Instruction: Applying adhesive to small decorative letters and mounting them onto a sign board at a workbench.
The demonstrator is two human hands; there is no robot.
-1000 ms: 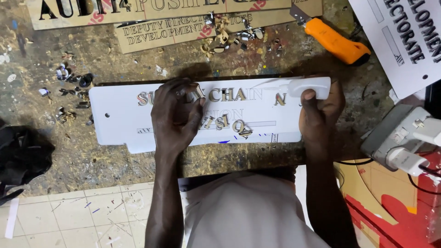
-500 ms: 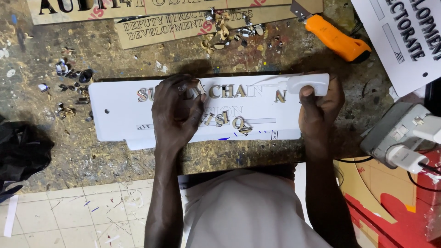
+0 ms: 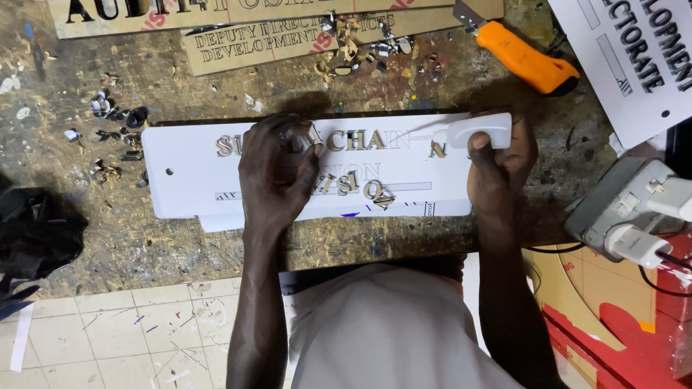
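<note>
Left hand (image 3: pixel 277 169) spread flat on white sign plate (image 3: pixel 191 180), fingertips pressing metal letters (image 3: pixel 360 140). Right hand (image 3: pixel 501 162) at plate's right end, gripping white glue bottle (image 3: pixel 472 131), nozzle over plate. Plate flat on bench (image 3: pixel 108 245); orange utility knife (image 3: pixel 522 57) beyond plate.

A long white rectangular sign plate (image 3: pixel 187 180) with rounded corners lies flat in the middle of the workbench, carrying small gold-and-silver cut letters (image 3: pixel 360 140) in rows. Beyond it, along the bench's far edge, lie two brown cardboard strips with cut-out lettering: a smaller stencil strip (image 3: pixel 252 45) and a longer one (image 3: pixel 144 13) behind it with dark letters. At the upper right, a white printed paper sheet (image 3: pixel 634 65) with black lettering lies slanted.
</note>
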